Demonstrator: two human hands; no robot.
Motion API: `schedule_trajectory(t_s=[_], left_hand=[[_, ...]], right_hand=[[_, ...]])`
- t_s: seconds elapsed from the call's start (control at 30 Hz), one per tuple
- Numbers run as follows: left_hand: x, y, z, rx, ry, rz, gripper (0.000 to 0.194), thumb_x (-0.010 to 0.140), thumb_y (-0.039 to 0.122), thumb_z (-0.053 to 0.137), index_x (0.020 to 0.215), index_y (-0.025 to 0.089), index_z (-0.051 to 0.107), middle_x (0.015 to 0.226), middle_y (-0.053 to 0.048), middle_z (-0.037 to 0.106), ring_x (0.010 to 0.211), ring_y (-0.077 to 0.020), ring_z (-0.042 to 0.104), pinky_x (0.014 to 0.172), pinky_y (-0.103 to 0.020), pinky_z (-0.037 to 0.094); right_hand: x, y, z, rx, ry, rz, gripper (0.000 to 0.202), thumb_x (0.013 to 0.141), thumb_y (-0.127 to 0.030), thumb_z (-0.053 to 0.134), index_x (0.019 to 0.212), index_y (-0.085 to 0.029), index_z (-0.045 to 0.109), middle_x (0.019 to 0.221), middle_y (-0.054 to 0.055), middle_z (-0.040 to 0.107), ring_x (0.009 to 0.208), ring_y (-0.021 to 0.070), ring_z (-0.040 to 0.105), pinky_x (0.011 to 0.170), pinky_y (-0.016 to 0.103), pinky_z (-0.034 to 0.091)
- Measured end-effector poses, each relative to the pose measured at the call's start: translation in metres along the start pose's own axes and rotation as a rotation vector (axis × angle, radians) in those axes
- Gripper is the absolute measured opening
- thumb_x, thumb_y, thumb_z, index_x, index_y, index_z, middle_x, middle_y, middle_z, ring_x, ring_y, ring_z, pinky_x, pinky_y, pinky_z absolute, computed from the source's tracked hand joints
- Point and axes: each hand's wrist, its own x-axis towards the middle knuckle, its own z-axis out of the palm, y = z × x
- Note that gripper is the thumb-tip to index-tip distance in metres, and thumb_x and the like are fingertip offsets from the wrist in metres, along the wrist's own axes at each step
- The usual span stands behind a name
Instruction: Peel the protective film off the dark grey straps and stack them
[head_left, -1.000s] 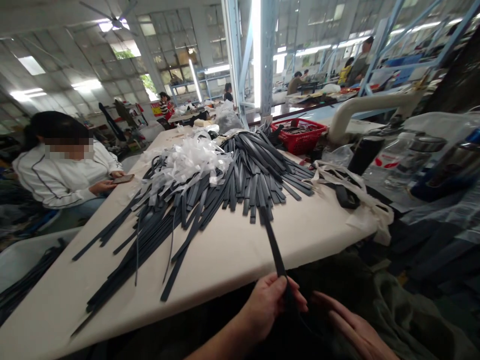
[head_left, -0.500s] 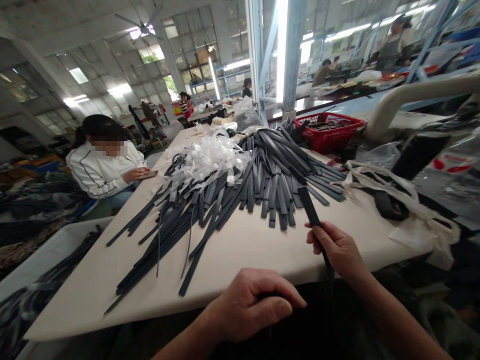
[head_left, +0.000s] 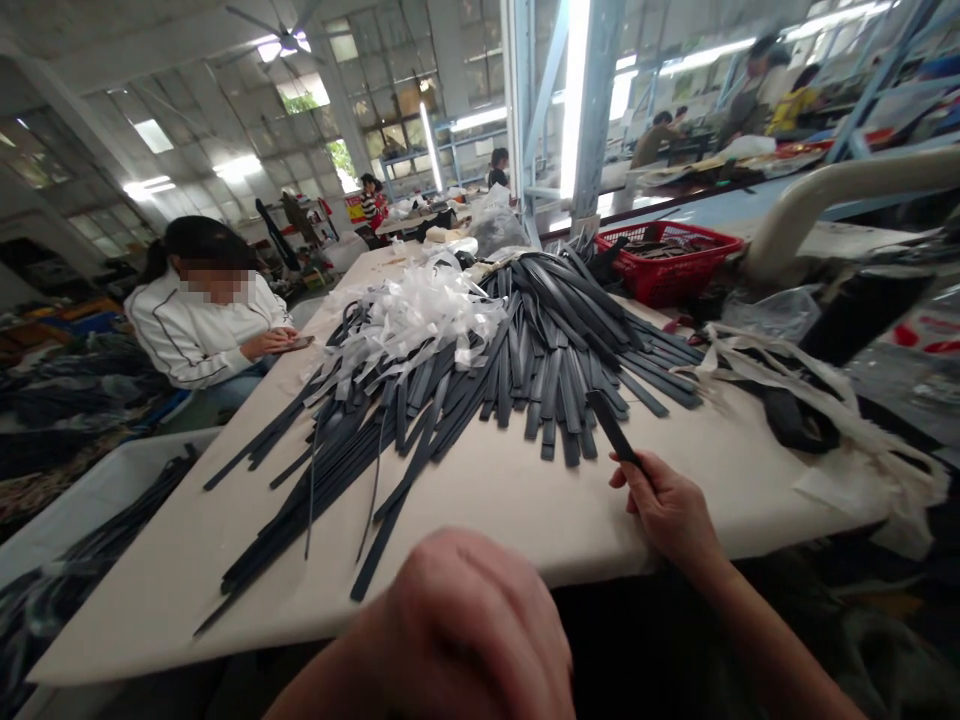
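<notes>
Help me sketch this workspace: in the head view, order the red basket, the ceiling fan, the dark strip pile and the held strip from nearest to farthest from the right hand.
1. Held strip: in the right hand.
2. Dark strip pile: just ahead, leftward.
3. Red basket: farther back, right of centre.
4. Ceiling fan: far off, upper left.

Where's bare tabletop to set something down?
Tabletop is bare between dark strips, left hand and right hand; also between right hand and pale material, and at corner left of dark strips. Crowded: middle, under dark and white strips.
</notes>
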Motion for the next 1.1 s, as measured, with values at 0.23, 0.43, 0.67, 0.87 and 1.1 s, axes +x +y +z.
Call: schedule_trajectory(t_s=[0.23,0.43,0.67,0.87,1.1], left_hand=[[0.038,-0.075,-0.170,0.819,0.966,-0.490,0.032,0.094,0.031,0.047,0.109,0.014,0.070,0.112,-0.011,0.073,0.107,-0.0234,0.066,0.095,-0.032,0.050],[0.019,-0.117,-0.263,0.946,1.129,-0.822,0.035,0.084,0.017,0.055,0.117,0.009,0.066,0.133,-0.024,0.060,0.128,-0.0361,0.054,0.108,-0.048,0.039],[0.005,-0.128,-0.279,0.834,1.108,-0.926,0.018,0.077,0.030,0.066,0.088,0.018,0.076,0.112,-0.013,0.073,0.122,-0.0328,0.058,0.100,-0.041,0.044],[0.006,-0.097,-0.247,0.414,1.063,-0.748,0.022,0.077,0.038,0.069,0.075,0.017,0.072,0.081,-0.010,0.075,0.087,-0.0235,0.070,0.080,-0.032,0.053],[-0.006,-0.076,-0.110,-0.224,1.011,-0.528,0.023,0.091,0.032,0.053,0.092,0.017,0.070,0.085,-0.006,0.073,0.065,-0.0104,0.067,0.074,-0.028,0.058]], right_hand=[[0.000,0.006,0.003,-0.010,0.006,-0.011,0.035,0.092,-0.048,0.046,0.100,-0.019,0.065,0.069,0.001,0.067,0.044,0.0135,0.056,0.048,0.025,0.048],[0.001,0.006,0.003,-0.023,0.021,-0.014,0.037,0.091,-0.049,0.045,0.100,-0.019,0.064,0.068,0.001,0.066,0.042,0.0138,0.056,0.045,0.025,0.048],[0.001,0.008,0.003,-0.049,0.013,-0.005,0.038,0.092,-0.049,0.044,0.102,-0.018,0.064,0.071,0.001,0.067,0.043,0.0134,0.056,0.047,0.025,0.049],[-0.001,0.005,0.002,-0.020,0.029,-0.011,0.037,0.091,-0.049,0.047,0.099,-0.019,0.065,0.070,0.002,0.069,0.044,0.0147,0.057,0.048,0.026,0.049],[0.001,-0.003,-0.001,0.039,0.016,0.024,0.035,0.090,-0.050,0.051,0.092,-0.019,0.068,0.064,0.002,0.067,0.045,0.0150,0.055,0.052,0.028,0.047]])
